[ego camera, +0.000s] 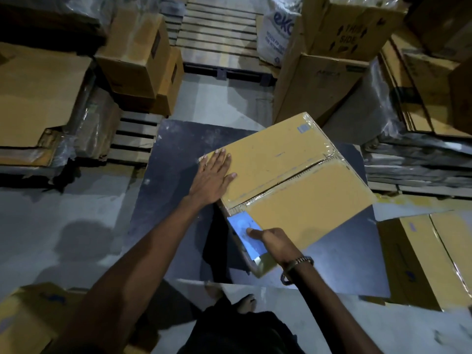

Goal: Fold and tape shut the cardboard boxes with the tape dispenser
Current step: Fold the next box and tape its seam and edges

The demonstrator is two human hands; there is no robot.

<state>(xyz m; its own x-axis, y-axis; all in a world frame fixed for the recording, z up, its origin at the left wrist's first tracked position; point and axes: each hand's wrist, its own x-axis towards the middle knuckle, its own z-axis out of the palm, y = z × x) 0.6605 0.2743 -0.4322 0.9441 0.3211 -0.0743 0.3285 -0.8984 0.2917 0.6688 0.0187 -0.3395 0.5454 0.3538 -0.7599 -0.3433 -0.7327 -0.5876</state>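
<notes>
A closed cardboard box [293,180] sits tilted on a dark worktop [166,180], its 2 top flaps meeting along a centre seam covered with clear, glossy tape [286,178]. The left hand [214,175] lies flat on the box's near-left top corner, fingers straight and together, pressing the flap down; its grip is spread open and holds nothing. The right hand [270,238] is at the box's near side, thumb extended onto a pale blue label [246,233] on the side face. Its fingers go out of sight behind the box edge, so whether that grip is clamped on the box or merely resting against it cannot be told. A metal bracelet [297,264] circles the right wrist.

No tape dispenser can be made out; the light is dim and the corners are dark. A second taped box [429,254] stands on the floor at the right, cut off by the frame edge. Stacked cartons [138,62] rise at the upper left, and a carton printed with "THIS SIDE UP" [352,29] at the upper right, the print blurred. Beside it is a white sack [277,26] with blue lettering only partly readable, perhaps "eko". Wooden pallets [219,31] lie at top centre. Bare toes [249,302] show below the worktop's near edge.
</notes>
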